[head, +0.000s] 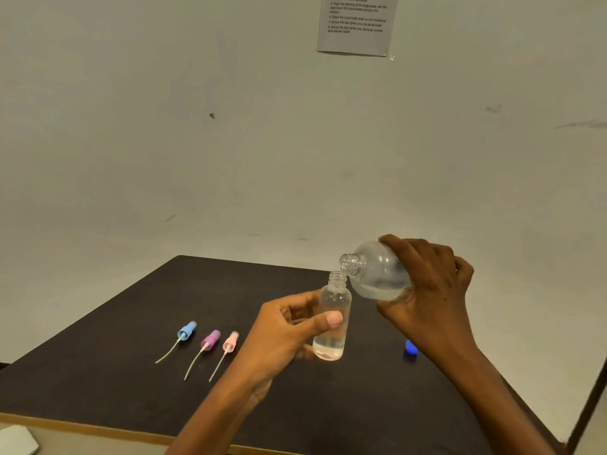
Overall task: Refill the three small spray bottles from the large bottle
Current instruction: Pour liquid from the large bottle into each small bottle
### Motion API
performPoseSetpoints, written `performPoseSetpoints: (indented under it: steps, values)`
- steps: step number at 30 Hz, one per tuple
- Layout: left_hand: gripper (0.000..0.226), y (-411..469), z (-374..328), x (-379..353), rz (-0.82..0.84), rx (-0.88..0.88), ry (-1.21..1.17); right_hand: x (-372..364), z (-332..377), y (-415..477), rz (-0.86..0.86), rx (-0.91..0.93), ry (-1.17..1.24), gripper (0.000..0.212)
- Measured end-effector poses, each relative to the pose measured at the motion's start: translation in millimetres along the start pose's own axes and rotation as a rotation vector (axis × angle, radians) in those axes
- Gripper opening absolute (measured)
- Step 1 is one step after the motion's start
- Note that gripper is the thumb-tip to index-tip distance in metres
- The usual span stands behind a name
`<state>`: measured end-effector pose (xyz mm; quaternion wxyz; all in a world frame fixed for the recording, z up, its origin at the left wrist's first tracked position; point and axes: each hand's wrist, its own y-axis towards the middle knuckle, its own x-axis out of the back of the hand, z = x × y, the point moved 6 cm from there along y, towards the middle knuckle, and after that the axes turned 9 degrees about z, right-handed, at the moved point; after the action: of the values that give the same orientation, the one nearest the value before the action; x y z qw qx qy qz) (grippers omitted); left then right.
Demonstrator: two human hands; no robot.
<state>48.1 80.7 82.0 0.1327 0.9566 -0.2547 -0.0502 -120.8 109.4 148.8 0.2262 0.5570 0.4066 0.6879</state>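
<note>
Your left hand (282,330) curls round the small clear plastic bottle (331,320) at mid-body, over the dark table (131,389). Your right hand (427,290) grips the large clear round bottle (374,274), tipped, neck right at its open mouth. Both look light, smooth and probably squeezable, so hold firm without crushing.

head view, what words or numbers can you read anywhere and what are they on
On the paper sheet, blurred, best reading:
"4. Place the large bottle back on the countertop"
"5. Screw the cap tightly onto the travel bottle"
Its other lines: too blurred to read.
No text seen on the large bottle, small bottle or spray caps.
</note>
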Motion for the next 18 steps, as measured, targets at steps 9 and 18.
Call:
performPoseSetpoints:
  steps: [9, 18]
  values:
    - [0.035, 21, 63, 8, -0.058, 0.118, -0.072, -78, -29, -36, 0.174, -0.325, 0.373, 0.064]
    - [0.026, 48, 126, 27, -0.160, 0.160, -0.015, -146, -60, -82, 0.250, -0.585, 0.895, 0.063]
